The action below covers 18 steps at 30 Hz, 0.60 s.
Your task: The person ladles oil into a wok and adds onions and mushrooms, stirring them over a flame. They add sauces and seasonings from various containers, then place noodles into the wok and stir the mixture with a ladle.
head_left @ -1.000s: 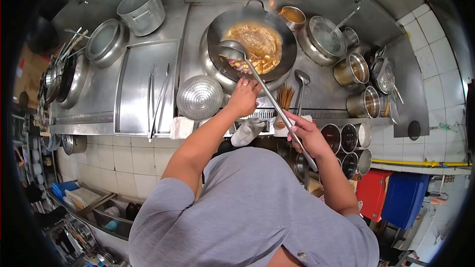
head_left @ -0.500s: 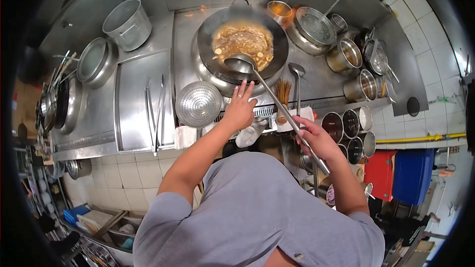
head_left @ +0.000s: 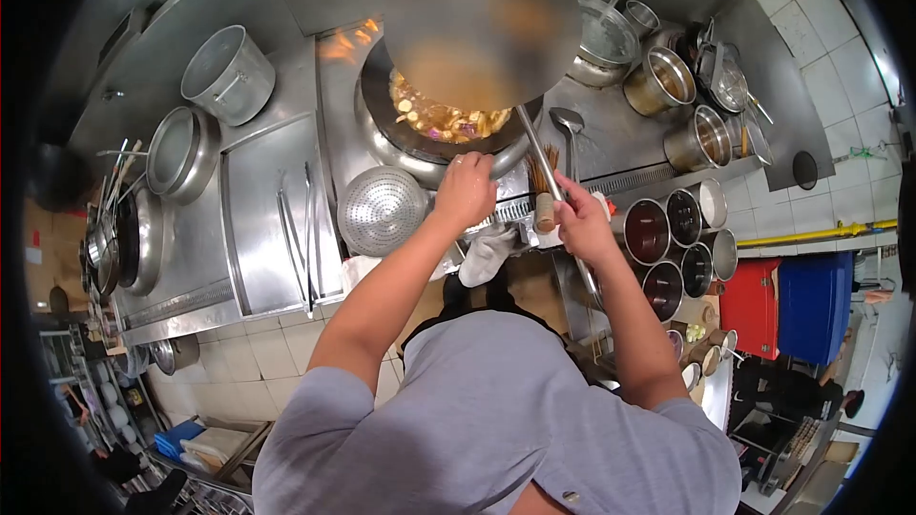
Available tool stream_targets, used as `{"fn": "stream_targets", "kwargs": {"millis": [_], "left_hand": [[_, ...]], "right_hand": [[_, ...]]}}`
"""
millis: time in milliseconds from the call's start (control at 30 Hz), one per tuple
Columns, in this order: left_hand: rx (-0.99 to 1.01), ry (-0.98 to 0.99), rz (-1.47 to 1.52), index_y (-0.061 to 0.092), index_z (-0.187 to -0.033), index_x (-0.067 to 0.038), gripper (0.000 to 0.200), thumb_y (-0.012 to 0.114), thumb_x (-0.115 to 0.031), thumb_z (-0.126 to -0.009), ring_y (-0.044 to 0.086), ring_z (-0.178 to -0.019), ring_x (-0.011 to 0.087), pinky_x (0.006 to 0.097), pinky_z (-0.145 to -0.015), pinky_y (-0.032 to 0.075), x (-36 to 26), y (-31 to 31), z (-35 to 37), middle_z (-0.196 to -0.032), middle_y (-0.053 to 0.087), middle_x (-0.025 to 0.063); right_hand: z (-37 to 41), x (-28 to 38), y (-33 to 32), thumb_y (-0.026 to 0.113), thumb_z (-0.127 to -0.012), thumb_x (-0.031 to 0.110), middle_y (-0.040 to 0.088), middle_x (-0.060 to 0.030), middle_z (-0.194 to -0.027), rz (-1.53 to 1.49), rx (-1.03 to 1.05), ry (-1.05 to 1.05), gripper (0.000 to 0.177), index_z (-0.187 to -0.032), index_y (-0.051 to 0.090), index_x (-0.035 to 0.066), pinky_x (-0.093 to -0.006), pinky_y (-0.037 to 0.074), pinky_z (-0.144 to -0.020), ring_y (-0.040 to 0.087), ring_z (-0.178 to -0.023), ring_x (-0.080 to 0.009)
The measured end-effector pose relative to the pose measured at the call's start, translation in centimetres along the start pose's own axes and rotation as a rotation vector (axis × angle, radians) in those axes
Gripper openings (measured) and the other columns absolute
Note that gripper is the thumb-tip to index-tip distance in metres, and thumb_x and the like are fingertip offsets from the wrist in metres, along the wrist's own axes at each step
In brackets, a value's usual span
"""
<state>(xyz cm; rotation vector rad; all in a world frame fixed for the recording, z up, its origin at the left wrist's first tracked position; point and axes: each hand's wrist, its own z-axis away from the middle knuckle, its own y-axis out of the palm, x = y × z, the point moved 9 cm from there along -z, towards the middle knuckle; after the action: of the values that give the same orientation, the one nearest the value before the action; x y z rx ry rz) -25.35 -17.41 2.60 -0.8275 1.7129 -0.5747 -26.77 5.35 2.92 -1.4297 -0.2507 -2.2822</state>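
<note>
A dark wok [head_left: 373, 95] sits on the burner with brown saucy food [head_left: 458, 124], pale and purple pieces among it, towards its near side. My left hand [head_left: 468, 193] is closed at the near rim, fingers curled on the wok; the grip itself is partly hidden. My right hand [head_left: 584, 222] is wrapped around the long metal handle of a ladle [head_left: 530, 126], which slants up to the wok. A large blurred round patch hides the ladle's head and the wok's far part. Below it, a bamboo brush [head_left: 545, 213] lies close to my right hand.
Flames [head_left: 351, 40] rise left of the wok. A perforated strainer [head_left: 384, 210] lies left of my left hand, with tongs [head_left: 303, 238] beyond. A spatula [head_left: 568, 124] lies right of the wok. Pots [head_left: 658, 86] and sauce containers [head_left: 647, 229] stand to the right; a tall pot [head_left: 229, 76] stands left.
My left hand's spread fingers have curled closed at the wok's rim. The ladle handle stands steeper, and my right hand has moved up slightly. Flames have grown at the left.
</note>
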Motion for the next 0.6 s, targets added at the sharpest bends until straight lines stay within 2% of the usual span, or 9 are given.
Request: {"fn": "stream_targets", "kwargs": {"millis": [67, 100, 200, 233, 367, 400, 467, 533, 600], "left_hand": [[0.146, -0.109, -0.181, 0.068, -0.132, 0.000, 0.042, 0.076, -0.018, -0.095, 0.063, -0.124, 0.0418, 0.0566, -0.100, 0.049, 1.0, 2.0, -1.0, -0.128, 0.068, 0.0221], [0.102, -0.084, -0.268, 0.071, -0.129, -0.004, 0.036, 0.070, -0.026, -0.101, 0.067, -0.118, 0.0384, 0.0533, -0.095, 0.049, 0.8, 2.2, -1.4, -0.120, 0.073, 0.0186], [0.082, -0.126, -0.271, 0.073, -0.126, -0.008, 0.031, 0.066, -0.028, -0.104, 0.071, -0.109, 0.0370, 0.0532, -0.095, 0.050, 1.9, 3.5, -2.3, -0.112, 0.077, 0.0163], [0.018, -0.108, -0.291, 0.074, -0.125, -0.010, 0.029, 0.065, -0.029, -0.105, 0.075, -0.100, 0.0367, 0.0535, -0.092, 0.050, 2.7, 4.0, -2.3, -0.102, 0.080, 0.0161], [0.054, -0.142, -0.313, 0.073, -0.119, -0.009, 0.026, 0.065, -0.029, -0.105, 0.076, -0.095, 0.0384, 0.0542, -0.087, 0.050, 3.2, 5.0, -2.9, -0.099, 0.080, 0.0178], [0.024, -0.154, -0.355, 0.071, -0.113, -0.009, 0.022, 0.064, -0.029, -0.105, 0.076, -0.091, 0.0381, 0.0541, -0.086, 0.050, 2.9, 4.9, -3.0, -0.095, 0.079, 0.0160], [0.001, -0.159, -0.394, 0.069, -0.106, -0.008, 0.021, 0.064, -0.028, -0.105, 0.075, -0.088, 0.0379, 0.0540, -0.085, 0.049, 2.2, 4.7, -3.2, -0.090, 0.078, 0.0142], [0.024, -0.204, -0.447, 0.068, -0.104, -0.009, 0.019, 0.064, -0.027, -0.105, 0.075, -0.087, 0.0383, 0.0546, -0.083, 0.049, 2.0, 4.7, -3.4, -0.089, 0.078, 0.0148], [0.030, -0.211, -0.452, 0.068, -0.104, -0.009, 0.018, 0.065, -0.026, -0.104, 0.075, -0.086, 0.0384, 0.0551, -0.082, 0.049, 2.0, 5.0, -3.5, -0.087, 0.077, 0.0150]], "right_hand": [[-0.2, 0.8, 0.0, 0.062, -0.111, 0.009, 0.063, -0.0016, -0.081, 0.110, -0.023, -0.170, 0.059, -0.168, 0.047, 0.013, -0.0277, 0.040, -0.042, 0.048, -0.050, -0.0068], [-0.4, -0.1, -1.2, 0.062, -0.110, 0.008, 0.064, -0.0018, -0.081, 0.121, -0.003, -0.028, 0.059, -0.167, 0.047, 0.012, -0.0279, 0.040, -0.041, 0.048, -0.050, -0.0065], [-0.2, 0.0, -3.3, 0.061, -0.110, 0.007, 0.065, -0.0019, -0.082, 0.035, 0.070, 0.023, 0.059, -0.167, 0.047, 0.012, -0.0278, 0.041, -0.041, 0.049, -0.050, -0.0068], [0.4, -0.2, -3.7, 0.061, -0.109, 0.006, 0.065, -0.0016, -0.081, -0.063, 0.024, 0.027, 0.059, -0.167, 0.048, 0.012, -0.0278, 0.041, -0.041, 0.049, -0.049, -0.0072], [0.2, -4.9, -6.5, 0.062, -0.109, 0.006, 0.064, -0.0005, -0.086, -0.194, -0.173, -0.069, 0.062, -0.168, 0.048, 0.018, -0.0260, 0.042, -0.044, 0.049, -0.051, -0.0056], [-0.8, -6.8, -7.5, 0.064, -0.105, 0.004, 0.071, -0.0072, -0.096, -0.057, -0.240, -0.130, 0.068, -0.170, 0.045, 0.012, -0.0343, 0.057, -0.062, 0.065, -0.067, -0.0163], [-0.4, -4.3, -8.0, 0.065, -0.098, 0.001, 0.074, -0.0207, -0.114, 0.516, -0.505, -0.706, 0.076, -0.170, 0.040, 0.004, -0.0443, 0.059, -0.091, 0.075, -0.099, -0.0344], [-3.7, -8.3, -9.1, 0.065, -0.093, -0.004, 0.063, -0.0301, -0.150, 0.395, -0.429, -0.325, 0.083, -0.170, 0.036, -0.001, -0.0409, 0.044, -0.121, 0.061, -0.143, -0.0365], [-5.7, -10.0, -9.9, 0.064, -0.093, -0.004, 0.063, -0.0320, -0.149, 0.440, -0.448, -0.313, 0.080, -0.169, 0.037, -0.003, -0.0422, 0.050, -0.115, 0.065, -0.137, -0.0404]]}}
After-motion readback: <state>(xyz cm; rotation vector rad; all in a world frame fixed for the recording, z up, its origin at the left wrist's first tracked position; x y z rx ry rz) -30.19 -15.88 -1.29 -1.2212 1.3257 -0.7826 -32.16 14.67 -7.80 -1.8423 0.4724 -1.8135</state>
